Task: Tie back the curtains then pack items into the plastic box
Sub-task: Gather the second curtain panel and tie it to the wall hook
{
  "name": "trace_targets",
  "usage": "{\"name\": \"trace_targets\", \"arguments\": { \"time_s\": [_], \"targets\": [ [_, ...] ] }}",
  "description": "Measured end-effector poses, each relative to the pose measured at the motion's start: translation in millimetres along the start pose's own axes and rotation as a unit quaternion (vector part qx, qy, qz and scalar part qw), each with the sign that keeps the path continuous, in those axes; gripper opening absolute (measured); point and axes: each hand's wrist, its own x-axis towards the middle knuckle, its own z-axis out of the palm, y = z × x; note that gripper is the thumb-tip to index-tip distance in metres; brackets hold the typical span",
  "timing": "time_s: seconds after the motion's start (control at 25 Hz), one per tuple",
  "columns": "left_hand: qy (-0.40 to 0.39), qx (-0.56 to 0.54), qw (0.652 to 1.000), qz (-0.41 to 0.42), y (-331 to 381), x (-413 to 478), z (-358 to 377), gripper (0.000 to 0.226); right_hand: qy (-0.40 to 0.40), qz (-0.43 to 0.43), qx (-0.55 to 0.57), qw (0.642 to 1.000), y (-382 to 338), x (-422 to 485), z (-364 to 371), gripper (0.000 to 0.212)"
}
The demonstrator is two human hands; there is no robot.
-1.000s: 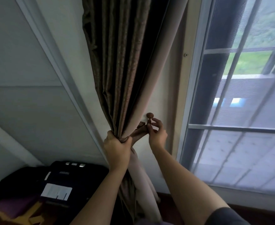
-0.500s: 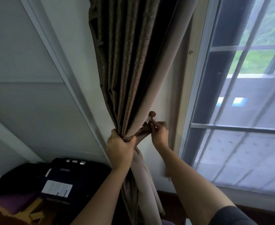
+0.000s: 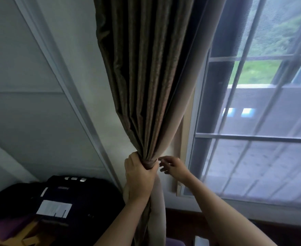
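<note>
Curtain step, not boxed anything yet. The plastic box isn't in view.

I have the left hand (image 3: 139, 173) wrapped tight round the gathered neck of the brown pleated fabric curtain (image 3: 146, 77), fingers curled over the bunch and thumb side up. The curtain hangs just left of the white-framed window (image 3: 196, 135), pulled in against the pale wall (image 3: 110, 132). A narrow brown band (image 3: 150, 164) seems to sit round the gather right above my fingers. It's likely the tieback, but it's blurred, so I can't be sure.

The right hand (image 3: 174, 166) is beside the gather on the window side, fingers loosely spread, gripping nothing, with its fingertips (image 3: 161, 158) near the band but apart from it. I see no hook or knob here; if there is one, the fabric hides it.

How I'd do this well:
- Keep the left grip firm so the pleats don't spill.
- Use the right hand to check that the band is seated and snug round the whole bunch, lining included.
- Ease the left hand off slowly and watch for sag.
- If the band slips, regather higher, not lower.

Risk: letting go too fast drops the folds over the window.

A black bag with a white label (image 3: 71, 192) sits low left, well apart and not involved.
</note>
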Motion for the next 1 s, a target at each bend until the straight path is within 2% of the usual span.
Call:
{"name": "trace_targets", "arguments": {
  "time_s": [0.08,0.16,0.24,0.32,0.36,0.52,0.68,0.88,1.0],
  "targets": [
    [-0.058,-0.065,0.996,0.031,3,-18,7,0.058,0.01,0.002,0.067,0.998,19,-26,-7,0.023],
    [-0.14,-0.132,0.981,0.034,-3,-38,16,0.062,0.022,0.003,0.084,0.996,37,-45,-19,0.038],
    [-0.217,-0.141,0.965,-0.044,-12,-52,26,0.069,0.064,0.014,0.034,0.997,45,-58,-30,0.056],
    [-0.292,-0.094,0.945,-0.113,-13,-57,38,0.073,0.106,0.005,-0.042,0.994,45,-64,-34,0.057],
    [-0.311,-0.064,0.942,-0.108,-13,-58,45,0.07,0.122,-0.012,-0.076,0.99,45,-65,-33,0.055],
    [-0.299,0.047,0.951,-0.072,-12,-53,58,0.045,0.185,-0.059,-0.15,0.969,49,-63,-30,0.046],
    [-0.3,0.145,0.942,-0.026,-21,-50,57,0.039,0.229,-0.092,-0.191,0.95,61,-60,-26,0.01],
    [-0.263,0.201,0.943,-0.024,-22,-57,67,0.03,0.241,-0.057,-0.176,0.953,67,-57,-14,0.012],
    [-0.264,0.172,0.949,0.001,-27,-60,74,0.024,0.26,-0.039,-0.212,0.941,68,-56,-8,0.017]
  ]
}}
